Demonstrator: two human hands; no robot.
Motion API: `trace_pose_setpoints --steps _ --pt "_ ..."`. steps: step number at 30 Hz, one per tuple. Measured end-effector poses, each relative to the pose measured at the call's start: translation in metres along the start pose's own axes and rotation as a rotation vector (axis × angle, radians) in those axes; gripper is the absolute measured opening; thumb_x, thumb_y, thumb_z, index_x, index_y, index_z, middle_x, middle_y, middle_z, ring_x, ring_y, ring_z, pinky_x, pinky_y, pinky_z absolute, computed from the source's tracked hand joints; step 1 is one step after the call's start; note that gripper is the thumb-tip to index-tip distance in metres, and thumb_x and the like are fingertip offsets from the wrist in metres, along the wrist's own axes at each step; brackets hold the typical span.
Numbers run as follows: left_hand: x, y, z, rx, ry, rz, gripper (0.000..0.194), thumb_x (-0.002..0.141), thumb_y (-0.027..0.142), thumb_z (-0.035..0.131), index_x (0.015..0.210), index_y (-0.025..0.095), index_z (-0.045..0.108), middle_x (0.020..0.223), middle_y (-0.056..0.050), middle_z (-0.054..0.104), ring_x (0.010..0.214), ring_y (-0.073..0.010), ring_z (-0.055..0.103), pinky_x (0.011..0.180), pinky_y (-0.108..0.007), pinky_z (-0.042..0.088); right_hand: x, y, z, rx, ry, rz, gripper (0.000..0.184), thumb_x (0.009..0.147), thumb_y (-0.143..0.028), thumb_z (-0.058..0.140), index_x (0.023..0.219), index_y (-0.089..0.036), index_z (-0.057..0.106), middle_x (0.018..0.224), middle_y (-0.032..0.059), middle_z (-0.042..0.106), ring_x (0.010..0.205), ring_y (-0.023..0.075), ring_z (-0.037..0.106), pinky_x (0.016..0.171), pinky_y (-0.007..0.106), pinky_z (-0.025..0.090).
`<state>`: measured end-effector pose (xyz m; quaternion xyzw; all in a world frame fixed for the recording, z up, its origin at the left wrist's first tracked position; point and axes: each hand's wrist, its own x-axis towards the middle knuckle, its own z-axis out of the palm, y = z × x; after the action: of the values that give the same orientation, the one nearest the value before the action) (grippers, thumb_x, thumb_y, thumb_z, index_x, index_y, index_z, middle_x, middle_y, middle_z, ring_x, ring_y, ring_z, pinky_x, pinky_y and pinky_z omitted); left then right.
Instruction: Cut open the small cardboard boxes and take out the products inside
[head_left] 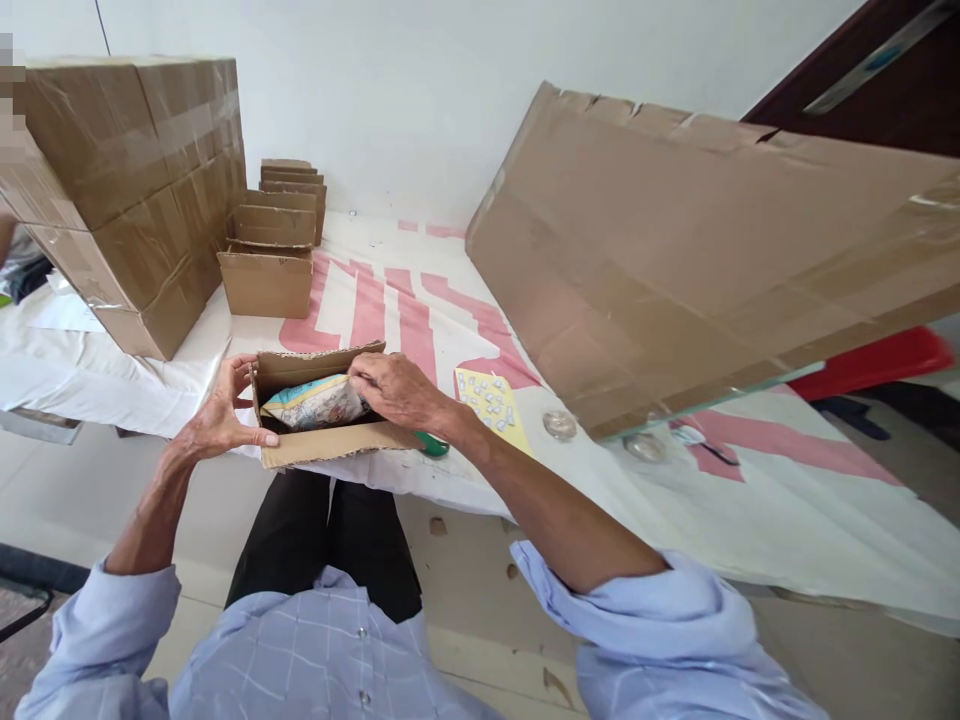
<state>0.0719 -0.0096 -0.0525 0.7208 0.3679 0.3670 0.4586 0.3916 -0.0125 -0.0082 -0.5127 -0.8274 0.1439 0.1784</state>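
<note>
An open cardboard box (330, 446) stands at the near edge of the cloth-covered table with its flaps up. Inside lies a printed plastic packet (319, 402), blue and yellow at one end and pale with dark print elsewhere. My left hand (217, 418) grips the box's left end, thumb over the near flap and fingers round the far corner. Bent fingers of my right hand (397, 388) pinch the packet's right end inside the box; the fingertips are partly hidden. Just right of the box, a green object (433, 444) shows partly beneath my right wrist.
Taped cartons (120, 180) are stacked at the left. Small open boxes (270, 283) stand in a row behind. A yellow sheet with small pale pieces (514, 425) and clear tape rolls (559, 425) lie right. A large cardboard panel (705, 250) leans over the table's right side.
</note>
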Motion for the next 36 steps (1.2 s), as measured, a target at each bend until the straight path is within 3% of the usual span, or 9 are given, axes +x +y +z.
trace_pose_setpoints --steps 6,10,15,18,21,24,29,32,36 --pt "0.008 -0.002 -0.003 0.055 0.046 -0.009 0.128 0.055 0.067 0.107 0.161 0.033 0.044 0.175 -0.022 0.046 0.164 -0.0491 0.044 0.119 -0.062 0.052 -0.013 0.008 -0.038 0.412 0.189 -0.001 0.022 0.102 -0.037 0.052 0.087 -0.023 0.059 0.077 -0.0012 0.056 0.071 0.0167 0.049 0.069 0.031 0.04" --pt "0.023 0.023 -0.008 0.104 0.13 0.107 0.118 0.063 0.072 0.102 0.161 0.029 0.053 0.175 -0.02 0.049 0.166 -0.0489 0.042 0.128 -0.063 0.045 -0.007 0.011 -0.054 0.564 0.234 -0.002 0.034 0.098 -0.052 0.062 0.082 -0.023 0.059 0.075 -0.0015 0.054 0.072 0.0158 0.048 0.068 0.03 0.042" --pt "0.048 0.07 -0.002 0.072 0.06 0.18 0.084 0.078 0.068 0.095 0.144 0.023 0.071 0.14 -0.013 0.076 0.131 -0.0391 0.071 0.111 -0.049 0.058 0.012 0.009 -0.058 0.727 0.32 0.01 0.053 0.089 -0.072 0.076 0.079 -0.023 0.06 0.074 -0.0019 0.055 0.071 0.0146 0.048 0.066 0.029 0.043" --pt "0.064 0.086 0.003 -0.042 0.218 0.192 0.061 0.082 0.063 0.094 0.122 0.021 0.077 0.113 -0.007 0.081 0.106 -0.0292 0.076 0.098 -0.043 0.061 0.02 0.002 -0.061 0.892 0.435 -0.013 0.062 0.083 -0.083 0.08 0.087 -0.023 0.065 0.08 -0.0007 0.061 0.075 0.0158 0.056 0.07 0.029 0.05" --pt "0.082 0.093 0.005 -0.206 0.373 0.261 0.053 0.08 0.058 0.097 0.112 0.021 0.076 0.106 -0.004 0.081 0.099 -0.0252 0.077 0.096 -0.04 0.063 0.025 -0.004 -0.064 1.108 0.444 -0.076 0.074 0.075 -0.09 0.083 0.109 -0.026 0.07 0.096 0.0024 0.073 0.09 0.0203 0.068 0.08 0.033 0.06" --pt "0.098 0.097 0.005 -0.337 0.335 0.304 0.058 0.081 0.059 0.096 0.119 0.022 0.074 0.114 -0.006 0.082 0.107 -0.0285 0.08 0.096 -0.043 0.067 0.033 -0.003 -0.065 1.198 0.414 -0.088 0.079 0.07 -0.088 0.09 0.115 -0.026 0.072 0.101 0.0043 0.077 0.098 0.024 0.074 0.086 0.038 0.065" --pt "0.123 0.091 -0.002 -0.44 0.166 0.221 0.065 0.082 0.066 0.094 0.122 0.019 0.072 0.112 -0.011 0.083 0.114 -0.0344 0.081 0.091 -0.046 0.073 0.055 0.019 -0.058 1.243 0.45 -0.032 0.071 0.067 -0.084 0.095 0.095 -0.023 0.075 0.095 0.006 0.079 0.095 0.025 0.076 0.082 0.039 0.069" --pt "0.139 0.078 -0.008 -0.448 0.114 0.091 0.065 0.077 0.06 0.1 0.119 0.017 0.073 0.109 -0.011 0.083 0.103 -0.0307 0.082 0.085 -0.042 0.073 0.066 0.039 -0.05 1.269 0.403 0.057 0.055 0.076 -0.07 0.096 0.09 -0.021 0.076 0.094 0.0073 0.08 0.094 0.0231 0.076 0.081 0.036 0.07" --pt "0.159 0.058 -0.014 -0.418 0.085 -0.082 0.058 0.075 0.044 0.104 0.116 0.015 0.073 0.102 -0.009 0.081 0.084 -0.0198 0.077 0.075 -0.031 0.07 0.078 0.06 -0.035 1.284 0.355 0.223 0.034 0.093 -0.051 0.088 0.093 -0.02 0.074 0.092 0.0071 0.08 0.089 0.0192 0.075 0.079 0.031 0.067"
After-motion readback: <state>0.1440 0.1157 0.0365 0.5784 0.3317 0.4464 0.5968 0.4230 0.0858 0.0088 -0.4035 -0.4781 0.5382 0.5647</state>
